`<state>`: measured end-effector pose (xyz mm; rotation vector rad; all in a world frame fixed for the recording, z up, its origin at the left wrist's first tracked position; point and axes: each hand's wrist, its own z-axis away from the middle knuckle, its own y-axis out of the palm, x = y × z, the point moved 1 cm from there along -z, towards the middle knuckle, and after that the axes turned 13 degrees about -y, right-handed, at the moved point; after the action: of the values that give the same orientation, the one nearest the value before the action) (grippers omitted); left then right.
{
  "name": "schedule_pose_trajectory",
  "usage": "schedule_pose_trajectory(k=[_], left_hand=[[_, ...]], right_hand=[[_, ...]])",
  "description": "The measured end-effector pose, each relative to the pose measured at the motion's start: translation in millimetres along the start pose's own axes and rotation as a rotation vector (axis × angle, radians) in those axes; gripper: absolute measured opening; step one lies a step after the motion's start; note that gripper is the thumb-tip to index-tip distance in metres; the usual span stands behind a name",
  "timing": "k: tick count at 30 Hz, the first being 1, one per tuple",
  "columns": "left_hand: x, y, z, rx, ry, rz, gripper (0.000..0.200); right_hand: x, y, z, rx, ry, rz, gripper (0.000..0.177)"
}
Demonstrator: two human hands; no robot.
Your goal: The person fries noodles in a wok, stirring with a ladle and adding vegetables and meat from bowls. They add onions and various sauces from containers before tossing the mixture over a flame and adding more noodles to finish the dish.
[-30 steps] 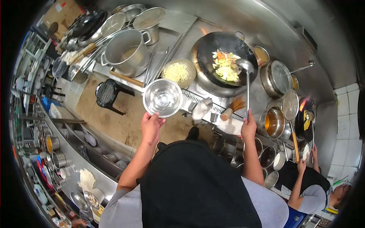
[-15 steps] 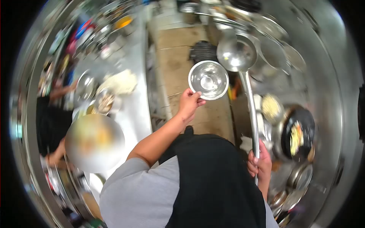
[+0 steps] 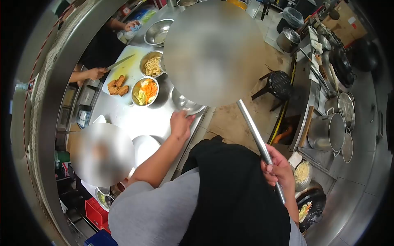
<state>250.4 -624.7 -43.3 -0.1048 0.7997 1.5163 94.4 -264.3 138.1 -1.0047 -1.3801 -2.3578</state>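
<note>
My left hand (image 3: 181, 125) is at the near rim of a shiny metal bowl (image 3: 186, 104) over the edge of the steel counter, its fingers closed at the rim. The bowl's far part is hidden behind a blurred disc. Down at the right, my right hand (image 3: 279, 170) grips the long metal handle of a ladle (image 3: 255, 133). The handle slants up and left, and the ladle's cup is hidden by the blur. Beyond my left hand stand a bowl of shredded carrot and cabbage (image 3: 145, 92) and a bowl of pale rings or strips (image 3: 152, 65).
Across the counter (image 3: 119, 119), a co-worker's hand (image 3: 96, 74) holds a knife (image 3: 120, 62) over a cutting board with browned pieces (image 3: 118, 86). White plates (image 3: 145, 149) lie nearer. On the right are a stockpot (image 3: 327, 132), noodles (image 3: 303, 173) and a wok (image 3: 314, 209). A black stool (image 3: 280, 84) stands behind.
The view has turned left toward the counter. My left hand has carried the metal bowl from over the floor to the counter's edge. My right hand still holds the ladle.
</note>
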Motion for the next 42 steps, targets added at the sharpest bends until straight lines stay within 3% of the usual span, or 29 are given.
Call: schedule_pose_trajectory(k=[3,6,11,15,18,20,23,24,25,26,27,28,30,31,32,34,35,36,37,38,40,42], left_hand=[[32,-29,-11,-0.124,-0.054,0.223,0.029],[53,-3,-7,-0.050,-0.196,0.131,0.039],[117,102,5,0.377,-0.277,-0.545,0.035],[203,189,47,0.745,-0.251,-0.906,0.025],[279,229,109,0.980,-0.246,-1.146,0.018],[328,241,149,1.245,-0.065,-1.408,0.013],[405,240,217,1.533,-0.056,-1.591,0.016],[431,239,237,1.731,0.143,-1.602,0.018],[456,238,258,1.923,0.356,-1.586,0.019],[477,235,286,2.013,0.417,-1.621,0.024],[503,233,305,2.104,0.478,-1.634,0.024],[528,231,327,2.205,0.577,-1.626,0.025],[585,224,355,2.374,0.847,-1.456,0.028],[619,216,357,2.423,1.008,-1.290,0.031],[645,217,364,2.439,1.000,-1.282,0.031],[679,219,371,2.472,1.055,-1.957,0.034],[682,216,370,2.488,1.055,-1.956,0.034],[680,214,369,2.514,1.061,-1.908,0.033],[676,214,370,2.534,1.068,-1.857,0.033],[662,216,372,2.542,1.067,-1.855,0.033],[607,224,388,2.578,0.962,-1.715,0.032],[562,233,398,2.652,0.906,-1.633,0.033]], right_hand=[[-3,-15,12,-0.001,-0.036,-0.078,0.085],[-4,-26,39,-0.066,-0.122,-0.124,0.084],[-33,-57,130,-0.189,-0.385,-0.251,0.083],[-83,-72,228,-0.378,-0.758,-0.388,0.079],[-128,-71,295,-0.843,-0.998,-0.228,0.080],[-157,-79,327,-1.200,-1.059,-0.069,0.081],[-192,-95,368,-1.721,-0.970,0.045,0.076],[-214,-112,382,-1.744,-0.982,0.029,0.076],[-245,-137,399,-2.018,-0.828,0.641,0.077],[-264,-148,411,-2.186,-0.576,1.285,0.077],[-263,-134,415,-2.217,-0.575,0.999,0.072],[-257,-115,422,-2.241,-0.576,0.981,0.072],[-244,-79,431,-1.963,-0.707,0.025,0.072],[-236,-60,433,-1.943,-0.641,0.019,0.073],[-244,-52,432,-1.956,-0.643,0.012,0.073],[-254,-32,432,-1.914,-0.528,0.356,0.072],[-250,-14,438,-1.879,-0.447,0.427,0.071],[-237,9,445,-1.840,-0.366,0.496,0.071],[-245,21,452,-1.799,-0.418,0.659,0.074],[-221,50,462,-1.721,-0.329,0.481,0.074],[-200,89,477,-1.679,-0.312,0.506,0.076],[-182,112,485,-1.551,-0.162,0.418,0.079]])
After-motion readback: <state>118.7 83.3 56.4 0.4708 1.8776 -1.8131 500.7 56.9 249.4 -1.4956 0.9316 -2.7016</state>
